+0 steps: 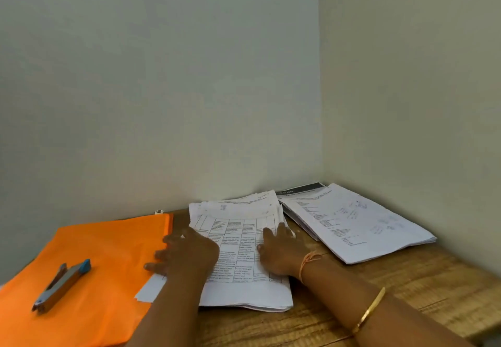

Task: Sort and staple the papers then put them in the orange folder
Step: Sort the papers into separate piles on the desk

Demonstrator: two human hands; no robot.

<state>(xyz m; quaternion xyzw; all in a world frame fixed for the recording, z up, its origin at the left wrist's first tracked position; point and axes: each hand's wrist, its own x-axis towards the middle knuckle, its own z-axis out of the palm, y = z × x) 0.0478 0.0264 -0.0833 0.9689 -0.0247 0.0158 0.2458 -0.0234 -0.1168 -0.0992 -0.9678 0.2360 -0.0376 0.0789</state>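
Pressing the printed paper pile [238, 254], the right hand [282, 254] lies flat, fingers spread; the left hand [187, 252], blurred, seems straight-fingered too, by the orange folder [95, 249].

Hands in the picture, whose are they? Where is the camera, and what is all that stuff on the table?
There is no machine here, just a person working. The camera sits on the person's head and looks down, so you see their own arms reaching forward. The left hand and right hand lie flat on a pile of papers in the middle of the wooden table. Neither hand grips anything. The left hand looks blurry. To the left lies an orange folder, with a stapler lying on top of it. To the right, by the wall, is a second pile of papers.
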